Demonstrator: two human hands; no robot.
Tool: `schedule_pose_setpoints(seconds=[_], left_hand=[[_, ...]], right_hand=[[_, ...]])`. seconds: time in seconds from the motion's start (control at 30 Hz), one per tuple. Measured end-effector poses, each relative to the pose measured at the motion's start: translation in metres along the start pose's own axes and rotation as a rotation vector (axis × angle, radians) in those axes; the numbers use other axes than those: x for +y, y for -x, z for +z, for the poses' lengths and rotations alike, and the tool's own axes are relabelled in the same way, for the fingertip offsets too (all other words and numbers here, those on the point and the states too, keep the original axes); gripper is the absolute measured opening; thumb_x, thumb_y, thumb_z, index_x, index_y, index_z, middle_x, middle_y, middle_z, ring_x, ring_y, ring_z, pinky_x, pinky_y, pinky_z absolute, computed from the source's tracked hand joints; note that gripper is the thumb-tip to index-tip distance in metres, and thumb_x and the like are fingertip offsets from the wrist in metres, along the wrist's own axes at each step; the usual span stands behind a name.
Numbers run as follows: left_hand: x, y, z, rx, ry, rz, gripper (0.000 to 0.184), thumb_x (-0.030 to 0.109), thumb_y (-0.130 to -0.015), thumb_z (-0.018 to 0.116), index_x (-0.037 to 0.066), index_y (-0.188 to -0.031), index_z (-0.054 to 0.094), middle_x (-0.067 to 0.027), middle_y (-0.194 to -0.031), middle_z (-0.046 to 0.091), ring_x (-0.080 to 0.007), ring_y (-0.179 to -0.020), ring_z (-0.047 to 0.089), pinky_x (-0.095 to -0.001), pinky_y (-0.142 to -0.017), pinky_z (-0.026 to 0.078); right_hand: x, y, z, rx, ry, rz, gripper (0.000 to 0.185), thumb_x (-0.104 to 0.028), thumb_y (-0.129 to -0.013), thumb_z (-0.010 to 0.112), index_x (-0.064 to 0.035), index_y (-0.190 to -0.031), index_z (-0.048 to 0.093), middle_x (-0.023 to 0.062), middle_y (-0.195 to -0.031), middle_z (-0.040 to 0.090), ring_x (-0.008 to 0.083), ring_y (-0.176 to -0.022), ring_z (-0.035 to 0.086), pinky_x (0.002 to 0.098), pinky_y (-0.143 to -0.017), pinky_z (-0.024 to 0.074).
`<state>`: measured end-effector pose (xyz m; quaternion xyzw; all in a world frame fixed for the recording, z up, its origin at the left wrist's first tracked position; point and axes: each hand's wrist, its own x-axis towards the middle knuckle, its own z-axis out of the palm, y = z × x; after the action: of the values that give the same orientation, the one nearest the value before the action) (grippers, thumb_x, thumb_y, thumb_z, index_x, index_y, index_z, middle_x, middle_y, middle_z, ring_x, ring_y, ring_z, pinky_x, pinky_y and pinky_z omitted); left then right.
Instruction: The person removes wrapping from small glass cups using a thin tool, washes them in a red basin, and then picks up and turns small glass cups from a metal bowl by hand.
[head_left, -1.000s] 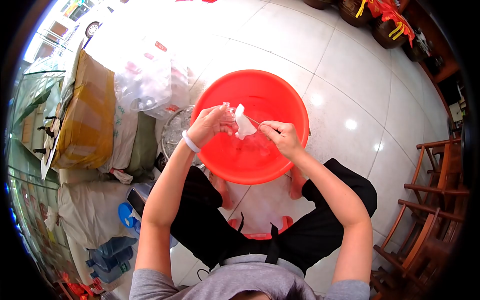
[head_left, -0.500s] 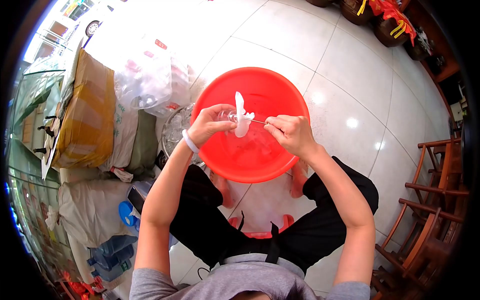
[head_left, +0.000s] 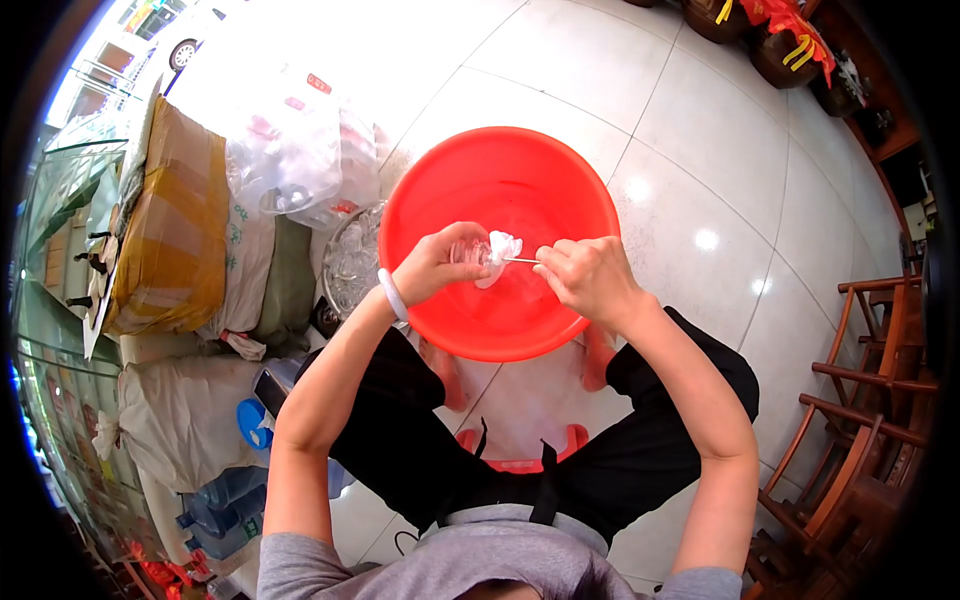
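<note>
My left hand (head_left: 432, 266) is closed around a small clear glass vessel (head_left: 468, 253), holding it sideways above a red plastic basin (head_left: 540, 347). At the vessel's right end is a crumpled white cloth or tissue (head_left: 505, 243); which of the two I cannot tell. My right hand (head_left: 592, 274) grips a thin metal rod (head_left: 522, 260) in a fist-like pinch. The rod's far tip meets the white piece and is hidden by it. Water seems to lie in the basin's bottom. A white band (head_left: 392, 294) circles my left wrist.
Left of the basin stands a metal bowl of clear glassware (head_left: 350, 262), beside plastic bags (head_left: 300, 160) and a taped cardboard box (head_left: 170, 220). Blue water bottles (head_left: 222, 515) lie at lower left. Wooden chairs (head_left: 850, 440) stand at right, dark jars (head_left: 775, 62) at upper right.
The white piece, earlier spread out flat at the vessel's mouth, is now bunched up there. My left hand has shifted slightly right and down with the vessel; my right hand has moved slightly right.
</note>
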<state>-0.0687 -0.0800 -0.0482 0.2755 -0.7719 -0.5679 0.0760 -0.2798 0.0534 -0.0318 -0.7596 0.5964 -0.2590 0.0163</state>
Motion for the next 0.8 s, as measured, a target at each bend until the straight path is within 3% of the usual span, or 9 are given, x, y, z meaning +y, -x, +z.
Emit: schedule_pose_setpoints(seconds=[0.27, 0.37, 0.43, 0.5, 0.63, 0.7, 0.77, 0.8], left_hand=[[-0.004, 0.009, 0.010, 0.014, -0.024, -0.056, 0.041, 0.004, -0.077, 0.069, 0.000, -0.114, 0.052, -0.0032, -0.099, 0.058, -0.0099, -0.091, 0.055, -0.0252, -0.080, 0.046], [0.001, 0.011, 0.008, 0.027, 0.020, -0.055, 0.040, 0.004, -0.076, 0.069, 0.000, -0.113, 0.053, -0.0036, -0.098, 0.059, -0.0102, -0.091, 0.055, -0.0260, -0.080, 0.046], [0.003, 0.013, 0.008, 0.019, 0.049, -0.069, 0.041, 0.004, -0.076, 0.069, 0.000, -0.113, 0.053, -0.0040, -0.097, 0.059, -0.0104, -0.091, 0.055, -0.0266, -0.079, 0.046], [0.003, 0.015, 0.010, -0.027, -0.145, 0.014, 0.041, 0.005, -0.076, 0.070, -0.001, -0.112, 0.053, -0.0048, -0.097, 0.059, -0.0108, -0.090, 0.055, -0.0274, -0.079, 0.046], [-0.013, 0.016, 0.013, 0.033, -0.062, 0.003, 0.043, 0.018, -0.074, 0.074, 0.000, -0.108, 0.055, -0.0109, -0.090, 0.062, -0.0172, -0.083, 0.059, -0.0305, -0.075, 0.047], [-0.009, 0.018, 0.013, -0.001, -0.068, -0.110, 0.041, 0.006, -0.076, 0.070, -0.001, -0.112, 0.053, -0.0048, -0.095, 0.060, -0.0107, -0.089, 0.056, -0.0269, -0.079, 0.046], [-0.005, 0.020, 0.013, 0.014, -0.053, -0.092, 0.040, 0.006, -0.076, 0.070, -0.001, -0.112, 0.053, -0.0047, -0.095, 0.060, -0.0106, -0.089, 0.056, -0.0269, -0.079, 0.046], [-0.003, 0.020, 0.013, 0.028, -0.037, -0.074, 0.040, 0.005, -0.075, 0.070, 0.000, -0.111, 0.053, -0.0046, -0.095, 0.060, -0.0105, -0.088, 0.056, -0.0268, -0.078, 0.046]], right_hand=[[-0.003, 0.013, 0.017, -0.016, -0.007, 0.008, 0.012, -0.015, -0.076, 0.063, -0.0086, -0.070, 0.056, 0.0035, -0.057, 0.053, 0.0214, -0.050, 0.056, 0.0341, -0.042, 0.0412], [0.001, 0.016, 0.024, 0.035, -0.247, 0.093, 0.012, -0.017, -0.077, 0.062, -0.0084, -0.070, 0.058, 0.0038, -0.057, 0.055, 0.0216, -0.052, 0.057, 0.0346, -0.043, 0.0414], [0.004, 0.019, 0.028, -0.078, -0.440, 0.196, 0.013, -0.018, -0.078, 0.061, -0.0083, -0.070, 0.059, 0.0044, -0.058, 0.056, 0.0215, -0.053, 0.057, 0.0348, -0.044, 0.0413], [0.000, 0.020, 0.027, -0.093, -0.272, 0.127, 0.013, -0.018, -0.078, 0.061, -0.0082, -0.070, 0.059, 0.0045, -0.057, 0.056, 0.0214, -0.053, 0.057, 0.0346, -0.043, 0.0412], [-0.013, 0.017, 0.026, -0.056, 0.001, 0.019, 0.016, -0.021, -0.077, 0.062, -0.0093, -0.067, 0.059, 0.0066, -0.059, 0.056, 0.0247, -0.052, 0.058, 0.0373, -0.045, 0.0436], [-0.014, 0.019, 0.028, -0.039, -0.016, 0.033, 0.017, -0.021, -0.078, 0.062, -0.0092, -0.067, 0.059, 0.0064, -0.059, 0.056, 0.0245, -0.052, 0.058, 0.0372, -0.045, 0.0438], [-0.014, 0.020, 0.031, -0.029, -0.033, 0.042, 0.017, -0.022, -0.078, 0.062, -0.0091, -0.067, 0.058, 0.0062, -0.059, 0.056, 0.0242, -0.052, 0.059, 0.0372, -0.045, 0.0439], [-0.012, 0.022, 0.033, -0.061, -0.243, 0.170, 0.018, -0.022, -0.078, 0.062, -0.0087, -0.066, 0.058, 0.0061, -0.058, 0.056, 0.0241, -0.052, 0.059, 0.0371, -0.046, 0.0442]])
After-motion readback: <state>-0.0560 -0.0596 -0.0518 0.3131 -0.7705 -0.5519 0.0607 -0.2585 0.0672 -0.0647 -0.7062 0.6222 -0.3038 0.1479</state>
